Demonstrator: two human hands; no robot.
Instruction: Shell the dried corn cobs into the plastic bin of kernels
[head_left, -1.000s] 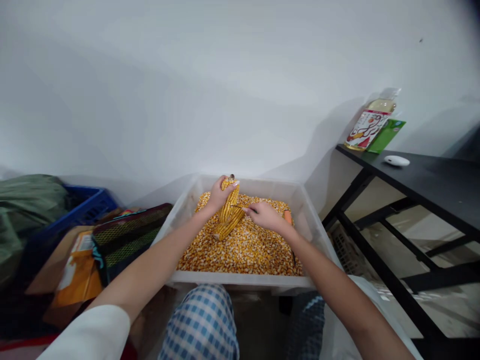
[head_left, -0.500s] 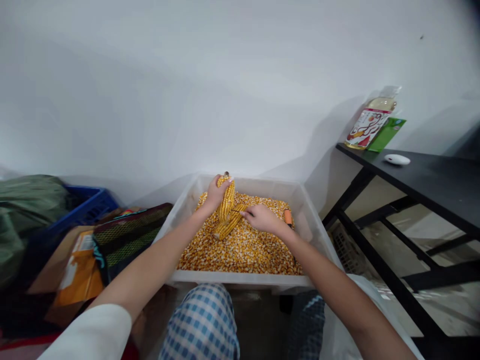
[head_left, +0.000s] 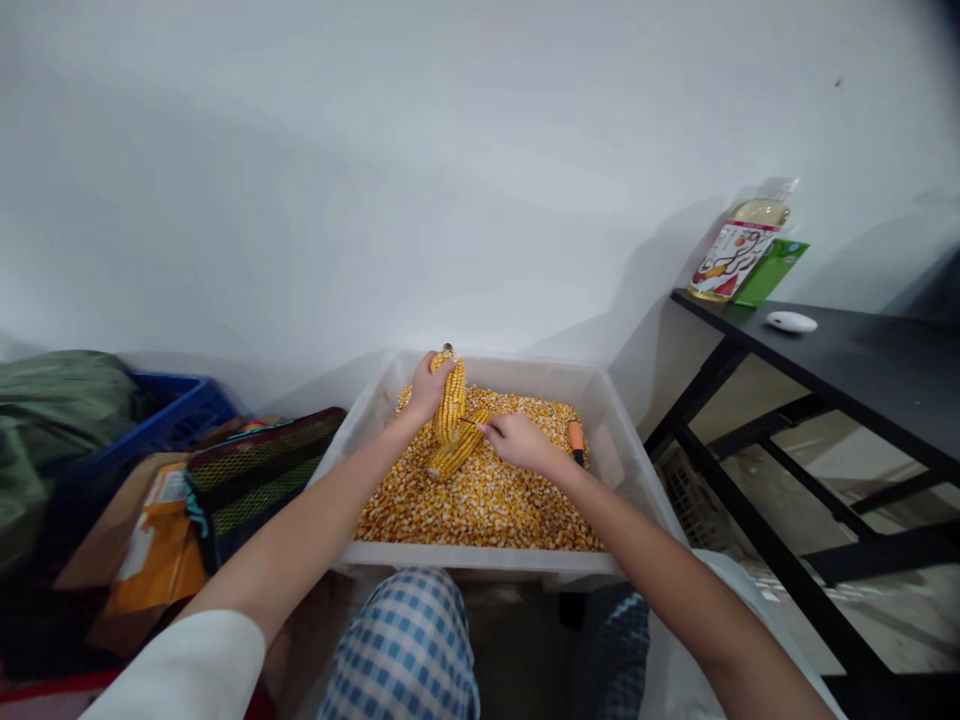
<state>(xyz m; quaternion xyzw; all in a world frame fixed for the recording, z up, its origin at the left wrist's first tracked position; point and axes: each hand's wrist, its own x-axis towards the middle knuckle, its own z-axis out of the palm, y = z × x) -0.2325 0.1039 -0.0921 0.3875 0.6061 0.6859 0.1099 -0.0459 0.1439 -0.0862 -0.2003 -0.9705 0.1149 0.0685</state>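
Observation:
My left hand [head_left: 427, 386] is wrapped round an ear of corn [head_left: 451, 398] and holds it upright, tilted a little, over the bin. My right hand [head_left: 517, 438] is closed on a thin dark rod-like tool [head_left: 469, 423], whose tip reaches toward the lower part of that ear. Behind the tool, a second ear of corn [head_left: 456, 456] lies slantwise on the loose corn kernels [head_left: 480, 510]. The kernels fill the bottom of a white plastic bin [head_left: 480, 557]. Most of the tool is hidden by my fingers.
In the bin's right side lies an orange and black handle [head_left: 576, 437]. A black table [head_left: 862, 360] at right bears a bottle [head_left: 739, 245], a green box [head_left: 772, 272] and a white oval object [head_left: 792, 322]. A blue crate [head_left: 184, 400] and bags stand at left.
The upright ear and my left hand have shifted very slightly left. My right hand keeps nearly the same place and its grip.

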